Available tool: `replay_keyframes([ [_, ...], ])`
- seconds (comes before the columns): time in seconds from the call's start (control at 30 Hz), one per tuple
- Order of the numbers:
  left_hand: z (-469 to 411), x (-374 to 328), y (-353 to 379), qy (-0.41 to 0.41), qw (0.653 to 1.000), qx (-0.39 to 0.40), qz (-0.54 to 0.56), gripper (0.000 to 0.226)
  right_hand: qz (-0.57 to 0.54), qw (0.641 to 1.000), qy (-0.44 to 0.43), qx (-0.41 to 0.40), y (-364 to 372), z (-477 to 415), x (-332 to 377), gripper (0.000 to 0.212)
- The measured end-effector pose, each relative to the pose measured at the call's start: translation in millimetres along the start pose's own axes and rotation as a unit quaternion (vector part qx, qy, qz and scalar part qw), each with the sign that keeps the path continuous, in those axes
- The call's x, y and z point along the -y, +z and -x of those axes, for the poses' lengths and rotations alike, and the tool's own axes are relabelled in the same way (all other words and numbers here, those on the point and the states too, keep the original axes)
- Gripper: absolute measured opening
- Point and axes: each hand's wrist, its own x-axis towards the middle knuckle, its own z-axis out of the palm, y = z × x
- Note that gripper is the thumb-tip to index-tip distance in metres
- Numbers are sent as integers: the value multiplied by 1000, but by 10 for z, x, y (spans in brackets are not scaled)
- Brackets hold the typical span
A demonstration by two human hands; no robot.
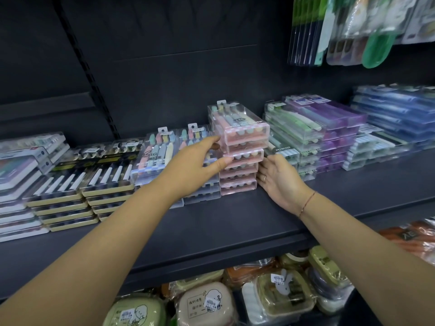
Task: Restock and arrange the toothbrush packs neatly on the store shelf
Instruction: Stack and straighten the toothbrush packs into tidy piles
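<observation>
Head view: L hand (195,162), R hand (280,178) on pink stack (243,134); "IG" pack (156,158) adj.

The left hand (200,161) hides part of the left face of the pink stack of toothbrush packs (244,137), and the right hand (280,180) covers the lower green packs (292,130) just right of it. Up and right of the stack, the hanging packs (353,31) are blurred and cut by the top edge; the stack's label print is unreadable.
</observation>
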Motion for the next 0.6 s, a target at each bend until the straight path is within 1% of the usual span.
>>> replay_keyframes([
  [0.2, 6, 7, -1, -3, 1000, -6, 19, 70, 9, 1000, -2, 13, 13, 82, 25, 42],
  [0.3, 10, 1, -5, -3, 1000, -6, 23, 71, 7, 1000, -8, 8, 50, 100, -7, 45],
  [0.4, -1, 0, -17, -8, 999, -10, 31, 74, 11, 1000, -14, 10, 64, 127, 22, 38],
  [0.47, -13, -9, -15, -9, 1000, -3, 1, 77, 33, 999, -38, 10, 53, 133, 53, 35],
  [0.53, -8, 1, 12, -3, 997, -4, -75, 80, 69, 995, -76, 12, 53, 148, 86, 39],
  [0.6, 12, 23, 55, -3, 993, -14, -115, 75, 120, 987, -108, 20, 56, 175, 112, 43],
])
